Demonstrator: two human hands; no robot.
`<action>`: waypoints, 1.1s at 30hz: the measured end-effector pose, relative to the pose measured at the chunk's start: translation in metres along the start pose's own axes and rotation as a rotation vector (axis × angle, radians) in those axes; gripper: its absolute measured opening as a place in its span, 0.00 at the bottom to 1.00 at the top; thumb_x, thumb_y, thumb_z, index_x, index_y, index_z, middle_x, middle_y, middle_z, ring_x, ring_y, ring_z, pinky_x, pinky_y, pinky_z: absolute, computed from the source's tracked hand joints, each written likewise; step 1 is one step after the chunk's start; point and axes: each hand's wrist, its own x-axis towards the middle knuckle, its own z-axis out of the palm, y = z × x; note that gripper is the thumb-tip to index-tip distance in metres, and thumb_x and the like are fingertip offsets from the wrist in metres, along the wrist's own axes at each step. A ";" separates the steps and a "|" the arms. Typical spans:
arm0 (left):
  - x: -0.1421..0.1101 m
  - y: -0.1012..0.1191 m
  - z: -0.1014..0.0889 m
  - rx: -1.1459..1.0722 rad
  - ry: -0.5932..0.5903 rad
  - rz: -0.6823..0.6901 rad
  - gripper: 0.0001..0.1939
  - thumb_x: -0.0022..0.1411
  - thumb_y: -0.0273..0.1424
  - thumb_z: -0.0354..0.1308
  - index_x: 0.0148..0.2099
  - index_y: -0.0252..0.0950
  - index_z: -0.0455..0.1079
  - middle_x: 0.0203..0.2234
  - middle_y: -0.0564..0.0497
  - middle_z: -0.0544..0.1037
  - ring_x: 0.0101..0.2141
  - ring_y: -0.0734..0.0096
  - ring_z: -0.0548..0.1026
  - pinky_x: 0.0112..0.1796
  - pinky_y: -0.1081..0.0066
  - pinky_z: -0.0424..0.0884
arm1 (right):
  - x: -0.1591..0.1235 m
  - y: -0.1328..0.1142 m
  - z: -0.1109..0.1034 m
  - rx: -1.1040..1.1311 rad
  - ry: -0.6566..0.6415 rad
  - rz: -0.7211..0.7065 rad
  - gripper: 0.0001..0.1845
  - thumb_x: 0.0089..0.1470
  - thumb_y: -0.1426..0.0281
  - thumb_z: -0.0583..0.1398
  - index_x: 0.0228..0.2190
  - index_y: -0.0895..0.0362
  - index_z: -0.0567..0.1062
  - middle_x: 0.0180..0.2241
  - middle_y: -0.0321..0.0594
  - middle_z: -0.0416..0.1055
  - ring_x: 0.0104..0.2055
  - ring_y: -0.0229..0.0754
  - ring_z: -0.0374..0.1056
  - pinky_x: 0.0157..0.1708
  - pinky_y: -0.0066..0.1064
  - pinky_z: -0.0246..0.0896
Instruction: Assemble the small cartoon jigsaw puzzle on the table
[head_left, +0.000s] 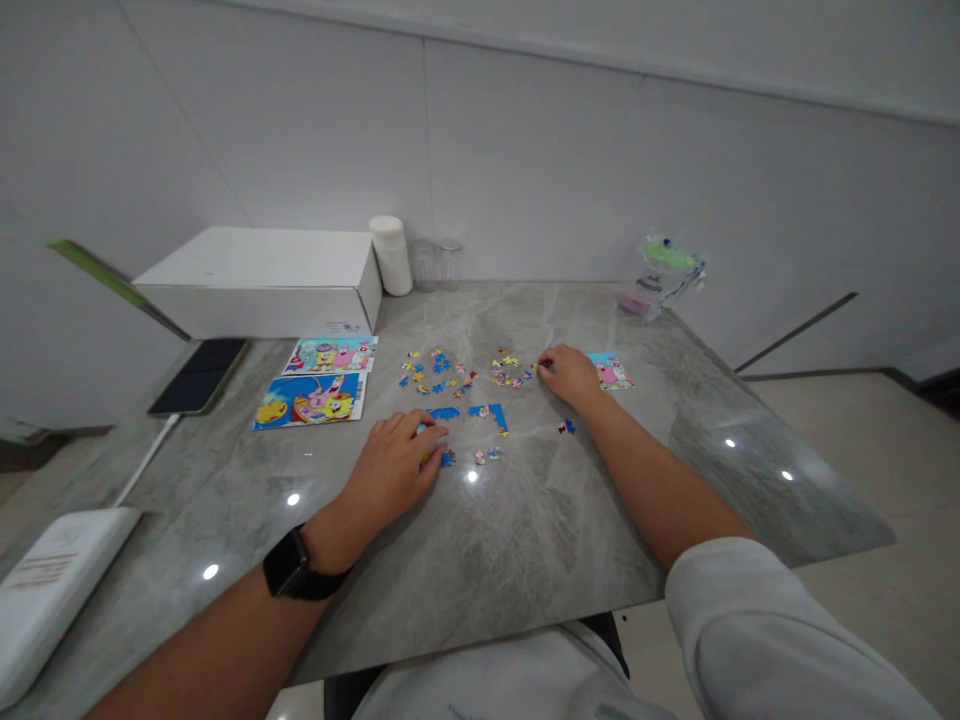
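Observation:
My left hand (401, 462) rests on the tabletop, fingers apart and slightly bent over the left side of a partly joined jigsaw border (489, 411). It covers some blue pieces there. At the right edge of a small pile of loose puzzle pieces (510, 372), my right hand (568, 374) has its thumb and fingertips pinched on a tiny puzzle piece (535, 368). A larger loose pile of pieces (435, 372) lies to the left. A few pieces (487, 456) sit below the border, and a dark blue and red cluster (565, 427) lies below my right hand.
Two cartoon picture cards (311, 400) lie left, another card (613, 371) right. A white box (262, 285), white bottle (391, 256) and two clear glasses (436, 267) stand at the back. A phone (199, 376) is cabled to a white power bank (64, 590). A plastic bag (661, 278) sits back right.

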 end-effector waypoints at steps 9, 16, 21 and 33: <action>0.000 0.001 0.001 -0.014 -0.002 0.007 0.13 0.71 0.31 0.60 0.55 0.39 0.78 0.52 0.41 0.77 0.50 0.51 0.76 0.49 0.52 0.74 | 0.004 -0.012 0.004 0.027 -0.013 -0.206 0.19 0.69 0.69 0.57 0.55 0.51 0.83 0.54 0.49 0.76 0.56 0.52 0.69 0.58 0.40 0.61; 0.000 0.001 0.001 -0.033 -0.001 0.005 0.13 0.71 0.31 0.60 0.55 0.39 0.78 0.52 0.42 0.78 0.50 0.52 0.76 0.49 0.51 0.74 | 0.007 -0.006 0.007 0.038 0.024 -0.109 0.18 0.68 0.68 0.57 0.52 0.53 0.84 0.54 0.50 0.77 0.55 0.52 0.70 0.58 0.40 0.62; 0.000 0.001 0.000 -0.022 0.011 0.006 0.13 0.71 0.31 0.60 0.55 0.39 0.78 0.52 0.41 0.77 0.50 0.52 0.76 0.49 0.51 0.73 | 0.027 -0.002 0.000 0.060 -0.038 -0.112 0.18 0.66 0.69 0.61 0.55 0.53 0.82 0.54 0.49 0.79 0.56 0.52 0.72 0.57 0.40 0.63; 0.000 0.001 -0.005 -0.027 0.011 -0.038 0.14 0.73 0.31 0.57 0.57 0.40 0.77 0.54 0.42 0.77 0.51 0.53 0.75 0.51 0.51 0.72 | 0.077 -0.014 -0.006 -0.020 -0.328 -0.192 0.15 0.53 0.73 0.68 0.44 0.54 0.85 0.46 0.42 0.84 0.47 0.44 0.76 0.43 0.28 0.64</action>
